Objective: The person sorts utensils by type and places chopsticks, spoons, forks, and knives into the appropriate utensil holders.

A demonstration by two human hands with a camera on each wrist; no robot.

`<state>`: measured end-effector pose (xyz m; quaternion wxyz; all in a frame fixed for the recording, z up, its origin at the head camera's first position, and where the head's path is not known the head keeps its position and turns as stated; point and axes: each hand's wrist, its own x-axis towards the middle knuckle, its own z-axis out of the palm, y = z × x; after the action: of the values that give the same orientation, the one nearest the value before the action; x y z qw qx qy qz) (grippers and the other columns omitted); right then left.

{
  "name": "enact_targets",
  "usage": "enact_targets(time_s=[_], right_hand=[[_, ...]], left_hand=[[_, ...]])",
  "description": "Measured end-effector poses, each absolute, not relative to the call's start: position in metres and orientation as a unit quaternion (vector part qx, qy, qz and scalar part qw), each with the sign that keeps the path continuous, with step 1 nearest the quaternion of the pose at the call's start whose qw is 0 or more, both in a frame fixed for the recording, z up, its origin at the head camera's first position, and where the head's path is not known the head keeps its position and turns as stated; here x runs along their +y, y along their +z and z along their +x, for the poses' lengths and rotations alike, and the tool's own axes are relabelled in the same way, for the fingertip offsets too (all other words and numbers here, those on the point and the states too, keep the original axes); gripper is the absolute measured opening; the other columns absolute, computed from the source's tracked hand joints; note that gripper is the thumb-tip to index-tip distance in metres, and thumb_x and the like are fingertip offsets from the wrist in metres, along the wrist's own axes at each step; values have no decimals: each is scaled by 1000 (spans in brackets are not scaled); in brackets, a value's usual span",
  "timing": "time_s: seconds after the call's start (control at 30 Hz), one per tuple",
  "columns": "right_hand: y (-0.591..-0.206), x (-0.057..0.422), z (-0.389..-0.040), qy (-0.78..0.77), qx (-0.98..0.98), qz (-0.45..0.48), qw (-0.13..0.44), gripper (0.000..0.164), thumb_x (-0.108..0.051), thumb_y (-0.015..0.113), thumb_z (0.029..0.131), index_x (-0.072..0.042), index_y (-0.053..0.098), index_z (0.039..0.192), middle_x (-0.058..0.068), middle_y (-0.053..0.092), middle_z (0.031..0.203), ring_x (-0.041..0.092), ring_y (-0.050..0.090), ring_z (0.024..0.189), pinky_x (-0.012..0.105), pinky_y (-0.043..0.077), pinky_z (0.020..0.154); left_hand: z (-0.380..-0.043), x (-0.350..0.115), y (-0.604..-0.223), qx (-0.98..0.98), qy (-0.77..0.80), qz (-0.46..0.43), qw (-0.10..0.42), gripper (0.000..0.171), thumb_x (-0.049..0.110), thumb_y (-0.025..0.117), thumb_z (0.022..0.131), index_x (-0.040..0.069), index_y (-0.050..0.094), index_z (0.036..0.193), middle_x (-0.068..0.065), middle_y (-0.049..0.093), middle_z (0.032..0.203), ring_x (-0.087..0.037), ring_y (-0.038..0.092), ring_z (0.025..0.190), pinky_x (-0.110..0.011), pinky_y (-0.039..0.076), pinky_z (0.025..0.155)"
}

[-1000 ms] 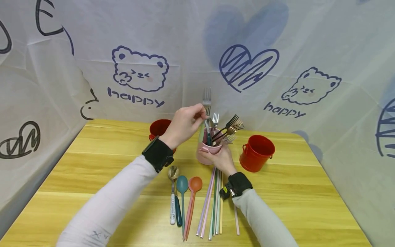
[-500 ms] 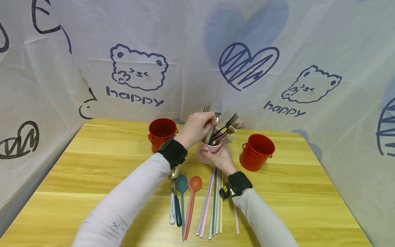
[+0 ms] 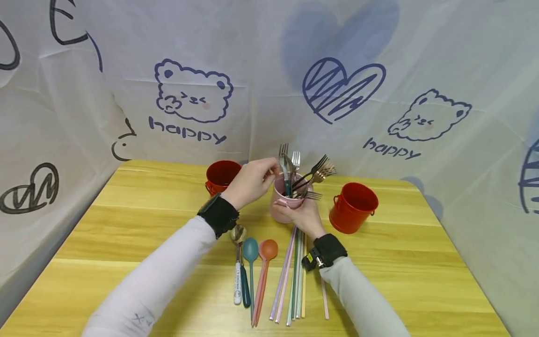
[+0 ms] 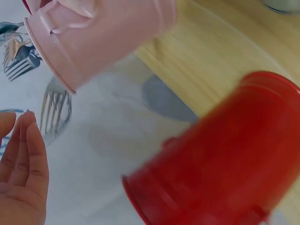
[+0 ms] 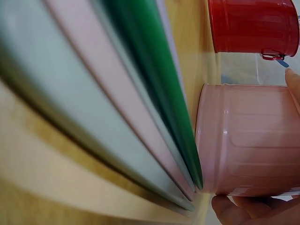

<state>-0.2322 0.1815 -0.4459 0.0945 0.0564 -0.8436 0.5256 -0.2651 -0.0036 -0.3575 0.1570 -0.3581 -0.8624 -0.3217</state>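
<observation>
A pink bucket [image 3: 280, 213] stands at the back middle of the table, filled with forks. Silver [image 3: 296, 159], black [image 3: 318, 164] and copper-coloured forks [image 3: 321, 175] lean out over its rim. My right hand [image 3: 306, 217] grips the bucket's right side, thumb across the front near the small handle; fingers also curl against the pink wall in the right wrist view. Beside the left rim hovers my left hand [image 3: 251, 180]. In the left wrist view its fingers [image 4: 35, 154] are fairly straight, thumb apart, nothing between them, and a fork [image 4: 55, 112] shows beyond.
Red buckets stand on either side, one at left [image 3: 222, 173] partly behind my left hand, one at right [image 3: 353, 209]. Metal spoons [image 3: 237, 233], a teal spoon [image 3: 250, 250], an orange spoon [image 3: 268, 249] and several pastel chopsticks [image 3: 283, 285] lie in front. A printed cloth hangs behind.
My left hand lowered a fork with a pale green handle into the pink bucket, let it go and drew back left. The right hand keeps its grip on the bucket.
</observation>
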Motion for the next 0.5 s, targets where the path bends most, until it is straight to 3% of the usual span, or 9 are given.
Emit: enact_targets(time_s=[0.3,0.5], right_hand=[[-417,171,-213,523,-845,64,94,77,-15,81,72,4,40,135,24,54,128,35,52,116,48,40,100],[-443,182,-229,515,-851,60,83,79,-32,83,70,-10,44,134,9,58,126,21,54,114,41,41,100]], left_hand=[[-256,-50,-366,-876,-333,-312,158,13,7,63,89,9,58,101,-5,63,94,-17,59,80,-31,53,77],[-248,-80,-373,-874,-342,-296,180,20,5,65,86,5,57,104,-10,63,99,-20,60,86,-36,53,79]])
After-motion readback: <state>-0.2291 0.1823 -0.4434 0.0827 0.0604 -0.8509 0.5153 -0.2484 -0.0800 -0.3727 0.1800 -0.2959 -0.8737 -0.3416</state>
